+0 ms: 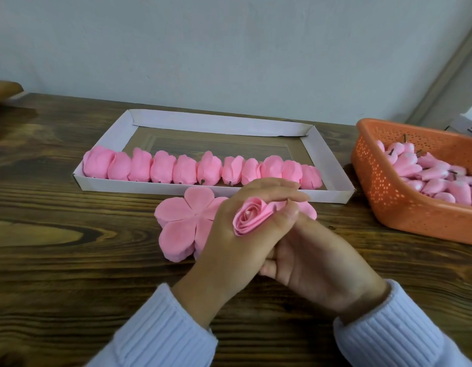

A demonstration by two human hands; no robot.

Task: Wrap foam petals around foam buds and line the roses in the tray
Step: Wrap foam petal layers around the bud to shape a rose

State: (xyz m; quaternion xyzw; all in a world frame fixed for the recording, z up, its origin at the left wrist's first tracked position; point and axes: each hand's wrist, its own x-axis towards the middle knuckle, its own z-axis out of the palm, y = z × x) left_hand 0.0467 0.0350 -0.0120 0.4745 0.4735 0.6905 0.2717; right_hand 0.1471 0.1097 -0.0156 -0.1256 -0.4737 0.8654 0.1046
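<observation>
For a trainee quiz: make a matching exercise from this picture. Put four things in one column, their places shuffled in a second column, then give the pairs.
Things
1. finished roses
2. flat petal sheets
3. loose buds
4. half-wrapped rose

Places
A. in the orange basket, at the right
B. held between the left hand and the right hand
C. in a row along the near side of the white tray
D. stacked on the table, just in front of the tray

Pairs: 1-C, 2-D, 3-A, 4-B
</observation>
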